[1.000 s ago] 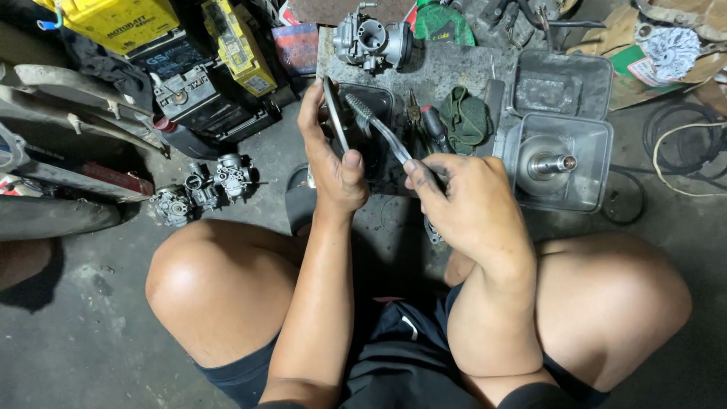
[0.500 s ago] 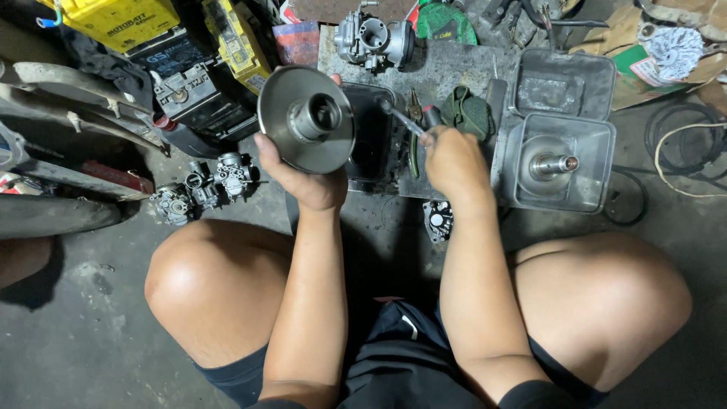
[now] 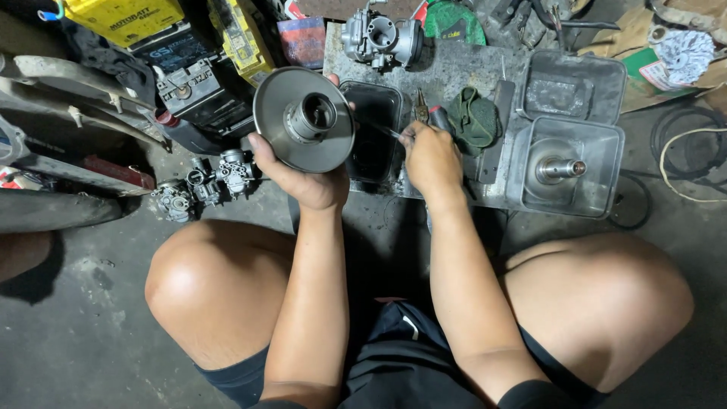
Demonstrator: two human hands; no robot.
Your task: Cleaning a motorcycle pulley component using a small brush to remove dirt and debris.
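A metal pulley disc (image 3: 303, 120) is gripped in the left hand (image 3: 307, 178) at 11 o'clock above a grimy concrete floor (image 3: 76, 333); a thin tool (image 3: 382, 129) is pinched by the right hand (image 3: 432, 159) over a black tray (image 3: 372, 170).

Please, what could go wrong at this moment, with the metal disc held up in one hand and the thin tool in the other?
1. The left hand alone holds the round metal disc by its lower rim, above the black tray; it could slip and fall.
2. The right hand aims a thin pointed tool toward the disc, close to the left fingers; a slip could prick them.
3. The pliers lie beside the right hand and could be knocked.
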